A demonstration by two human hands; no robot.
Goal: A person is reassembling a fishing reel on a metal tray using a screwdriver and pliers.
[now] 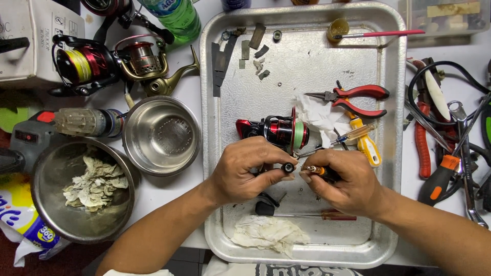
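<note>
Head view shows us working over a metal tray (394, 153) at mid-frame. Our left hand (240, 176) pinches a small dark cylindrical part (288, 167) between thumb and fingertips, open end turned right, so the tool can meet it. Our right hand (345, 184) closes its fingers round a small orange-handled screwdriver (314, 169), tip just beside the part. A red-and-black reel (276, 132) lies just above the hands, red pliers (358, 99) upper right, crumpled tissue (268, 232) below. Two steel bowls (161, 134) sit at left.
</note>
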